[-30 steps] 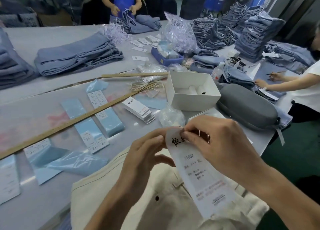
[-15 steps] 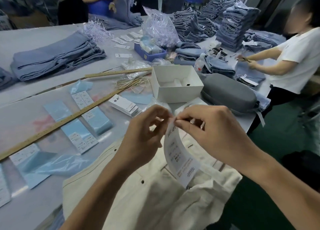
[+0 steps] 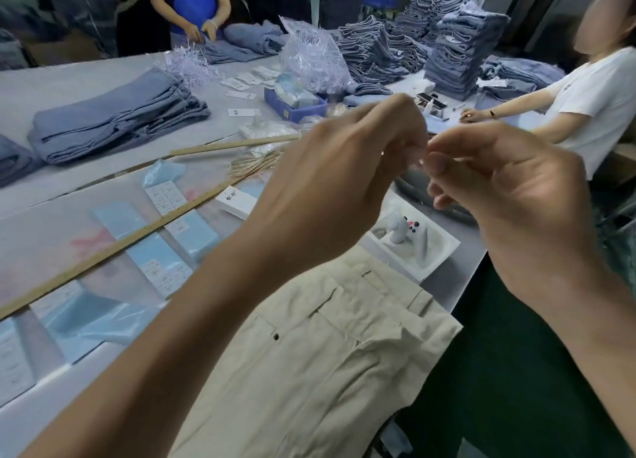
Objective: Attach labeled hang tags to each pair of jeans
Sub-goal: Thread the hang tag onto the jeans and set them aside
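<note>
Whatever the left hand (image 3: 344,182) and right hand (image 3: 509,189) pinch between them is too small to tell.

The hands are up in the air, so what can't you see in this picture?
- Head view: whatever the left hand and right hand pinch between their fingertips is hidden by the fingers and blurred.
- Head view: the hang tag is not visible.
- Head view: print on the white tags is too small to read.
- Head view: the cream trousers run off the bottom edge.

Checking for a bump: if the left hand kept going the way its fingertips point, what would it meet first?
The right hand. The left hand's fingertips point right and nearly touch its fingertips. Depth is unclear, and whether anything is pinched between them can't be seen.
</note>
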